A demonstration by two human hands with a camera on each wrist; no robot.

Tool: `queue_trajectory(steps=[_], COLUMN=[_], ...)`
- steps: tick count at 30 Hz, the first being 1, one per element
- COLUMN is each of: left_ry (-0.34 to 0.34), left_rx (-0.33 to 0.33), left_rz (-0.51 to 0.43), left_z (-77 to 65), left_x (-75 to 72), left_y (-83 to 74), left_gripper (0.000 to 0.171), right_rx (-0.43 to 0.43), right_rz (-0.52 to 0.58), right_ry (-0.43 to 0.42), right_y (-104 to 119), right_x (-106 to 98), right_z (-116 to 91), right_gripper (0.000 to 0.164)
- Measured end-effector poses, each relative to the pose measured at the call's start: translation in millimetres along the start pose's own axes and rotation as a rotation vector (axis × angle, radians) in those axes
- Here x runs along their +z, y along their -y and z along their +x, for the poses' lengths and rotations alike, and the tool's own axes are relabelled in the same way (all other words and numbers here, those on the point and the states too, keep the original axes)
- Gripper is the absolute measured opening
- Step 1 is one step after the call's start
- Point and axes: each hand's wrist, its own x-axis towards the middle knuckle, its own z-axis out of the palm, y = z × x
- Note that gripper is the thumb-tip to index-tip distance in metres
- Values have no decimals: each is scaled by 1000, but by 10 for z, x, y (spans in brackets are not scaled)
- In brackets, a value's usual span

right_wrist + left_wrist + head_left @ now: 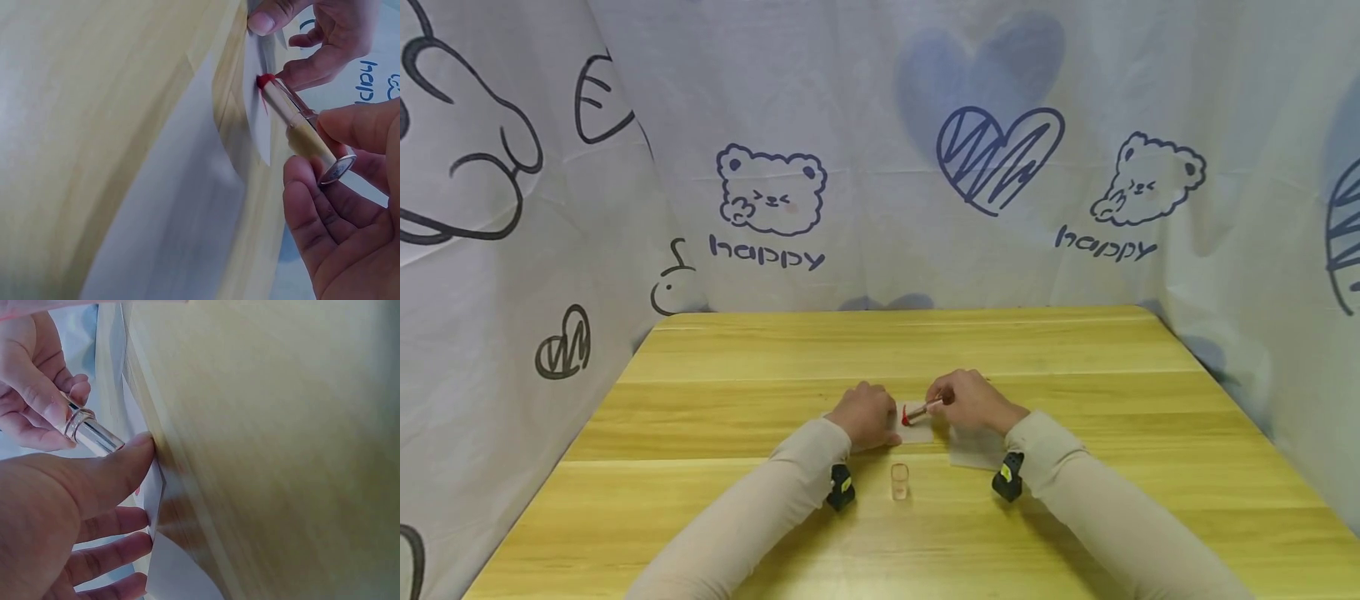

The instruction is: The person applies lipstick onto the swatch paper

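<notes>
My right hand (973, 402) pinches a lipstick (300, 128) with a metallic tube between thumb and fingers. Its red tip touches a small white paper (919, 433), where a red stroke (264, 105) shows in the right wrist view. My left hand (863, 417) rests at the left side of that paper, thumb and fingertips pressing near its edge. In the left wrist view the left thumb (125, 469) lies close to the lipstick's silver tube (100, 437). A second white sheet (973, 450) lies under and beside my right wrist.
A small clear, pinkish cap-like piece (899, 482) stands on the wooden table (820, 350), nearer to me than the papers. White cloth (865, 108) printed with bears and hearts hangs behind the table and along its sides.
</notes>
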Motion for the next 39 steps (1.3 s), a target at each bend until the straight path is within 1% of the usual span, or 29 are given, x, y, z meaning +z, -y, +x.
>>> queue_trajectory(steps=[8, 13, 17, 23, 26, 30, 33, 39], left_ry=[1, 1, 4, -6, -4, -5, -13, -13], left_rx=[2, 4, 2, 6, 7, 5, 12, 18], left_rz=[1, -2, -7, -2, -7, -20, -11, 14], left_z=[5, 2, -2, -7, -28, -52, -44, -26], left_x=[3, -2, -7, -3, 1, -10, -21, -9], left_y=[13, 13, 12, 10, 9, 3, 2, 15], left_gripper=[41, 40, 40, 41, 41, 42, 41, 42], right_rx=[-51, -77, -88, -84, -76, -65, -61, -53], right_rz=[6, 1, -12, -1, 21, 22, 17, 25], right_ry=[72, 80, 85, 89, 98, 92, 74, 66], right_y=[18, 20, 18, 31, 30, 11, 3, 1], right_x=[-41, -52, -58, -78, -69, -58, -83, -136], right_z=[-16, -20, -22, -35, -31, -13, -14, -36], right_gripper=[5, 8, 5, 4, 4, 3, 4, 4])
